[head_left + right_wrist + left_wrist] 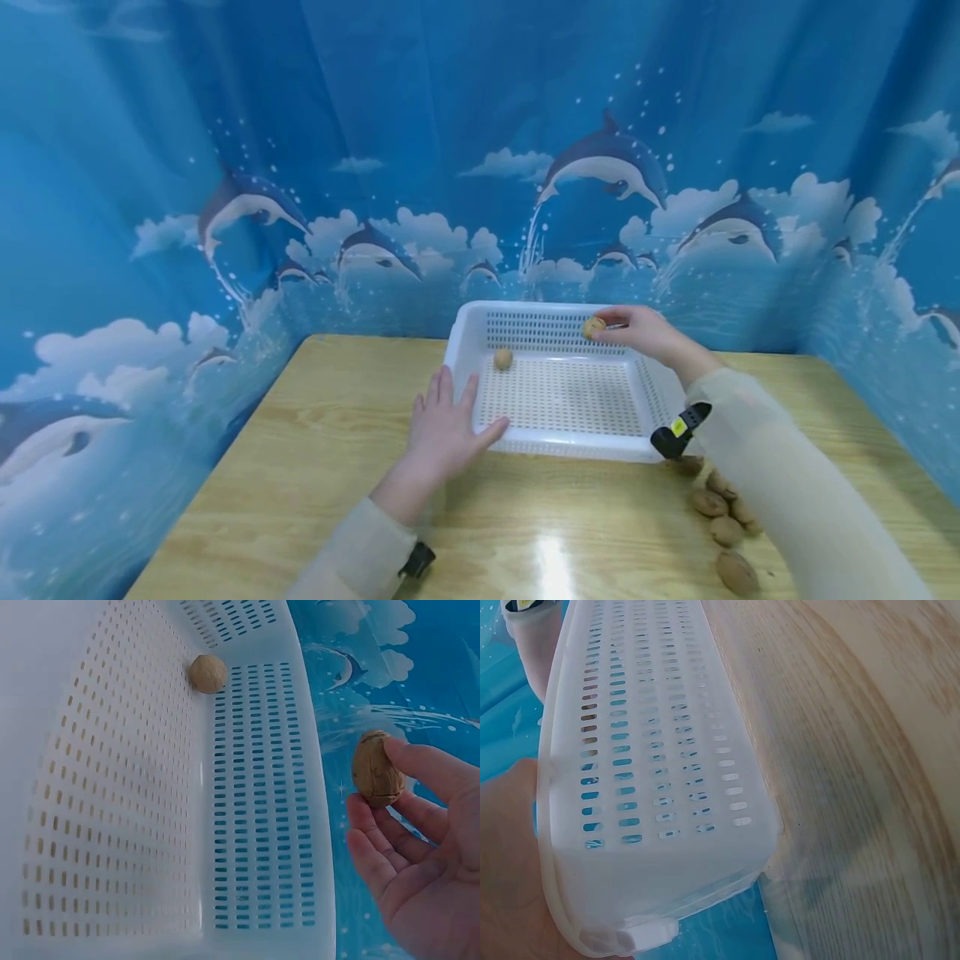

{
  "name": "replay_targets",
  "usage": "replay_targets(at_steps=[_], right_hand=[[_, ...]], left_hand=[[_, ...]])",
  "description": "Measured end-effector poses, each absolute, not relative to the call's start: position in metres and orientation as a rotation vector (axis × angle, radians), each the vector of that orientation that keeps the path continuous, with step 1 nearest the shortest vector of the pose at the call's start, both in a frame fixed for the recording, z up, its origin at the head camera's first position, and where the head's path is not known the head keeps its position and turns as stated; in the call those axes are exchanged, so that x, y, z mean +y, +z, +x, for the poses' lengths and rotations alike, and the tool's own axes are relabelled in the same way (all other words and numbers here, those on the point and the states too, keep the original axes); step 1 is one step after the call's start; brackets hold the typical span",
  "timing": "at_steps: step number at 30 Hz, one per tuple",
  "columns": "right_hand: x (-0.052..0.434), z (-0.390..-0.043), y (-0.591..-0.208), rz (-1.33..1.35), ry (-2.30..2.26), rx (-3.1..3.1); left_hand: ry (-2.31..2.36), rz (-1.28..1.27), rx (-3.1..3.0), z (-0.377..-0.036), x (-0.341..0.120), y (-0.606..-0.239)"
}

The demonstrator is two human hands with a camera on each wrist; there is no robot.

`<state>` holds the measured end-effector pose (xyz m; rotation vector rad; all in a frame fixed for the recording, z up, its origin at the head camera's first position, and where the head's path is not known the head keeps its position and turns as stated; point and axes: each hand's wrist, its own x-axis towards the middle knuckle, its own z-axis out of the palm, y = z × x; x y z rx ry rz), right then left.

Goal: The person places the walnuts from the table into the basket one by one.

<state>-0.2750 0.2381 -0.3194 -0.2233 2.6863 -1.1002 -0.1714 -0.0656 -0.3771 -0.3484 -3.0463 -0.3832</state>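
Note:
My right hand [637, 329] pinches a walnut [593, 327] between thumb and fingertips, above the far side of a white slotted plastic basket [525, 442]. In the right wrist view that walnut [377, 769] shows a cracked, tan shell. One other walnut [502, 359] lies inside the basket, by its far left corner. With fingers spread, my left hand [446, 425] rests at the basket's near left corner; the left wrist view shows only part of this hand [506, 862] beside the rim.
Several walnuts [726, 531] lie in a loose group on the wooden table [337, 417], right of the basket's near corner and partly hidden by the right forearm. A blue dolphin-print curtain [420, 125] hangs behind the table and along both sides.

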Motion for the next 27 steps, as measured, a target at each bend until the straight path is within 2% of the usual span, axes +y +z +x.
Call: replay_targets(at_steps=[11, 27], right_hand=[[0.203, -0.301, -0.329, -0.246, -1.119, 2.621], [0.171, -0.326, -0.372, -0.228, -1.058, 2.617]], left_hand=[[-0.403, -0.342, -3.035, -0.172, -0.067, -0.38], [-0.367, -0.322, -3.035, -0.171, -0.065, -0.379]])
